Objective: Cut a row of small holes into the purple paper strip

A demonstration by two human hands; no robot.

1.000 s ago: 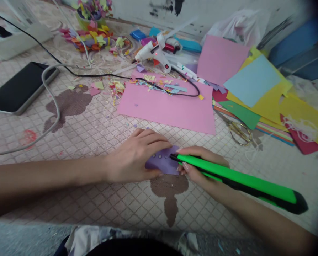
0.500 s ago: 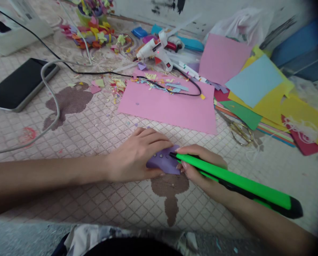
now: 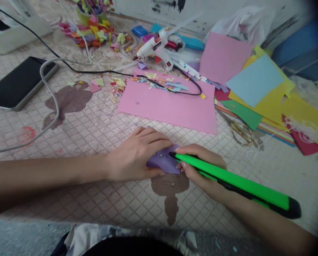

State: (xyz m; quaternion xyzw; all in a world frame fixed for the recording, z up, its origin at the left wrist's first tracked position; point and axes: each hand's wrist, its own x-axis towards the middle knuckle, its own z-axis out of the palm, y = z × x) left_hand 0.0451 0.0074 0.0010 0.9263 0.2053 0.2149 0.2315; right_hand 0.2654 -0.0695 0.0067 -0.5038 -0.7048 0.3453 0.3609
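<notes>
A small piece of purple paper (image 3: 163, 164) lies on the quilted tablecloth, with a few small pale round spots in a row on it. My left hand (image 3: 140, 154) rests palm down over its left part, fingers curved along the top and thumb at the lower edge, gripping it against the table. In my right hand (image 3: 201, 160) is a long green-and-black utility knife (image 3: 236, 179), held like a pen. Its narrow dark tip touches the paper just right of the spots. Part of the paper is hidden under my left fingers.
Ahead lies a pink sheet (image 3: 169, 110) with paper scraps and a black cord across it. Behind it stands a white glue gun (image 3: 155, 49) with a red light. Coloured paper (image 3: 255, 83) and scissors (image 3: 241, 132) are at right, a phone (image 3: 17, 83) and grey cable (image 3: 58, 110) at left.
Almost nothing differs. The knife's rear end has shifted very slightly to the left, while its tip and both hands stay in place on the purple paper.
</notes>
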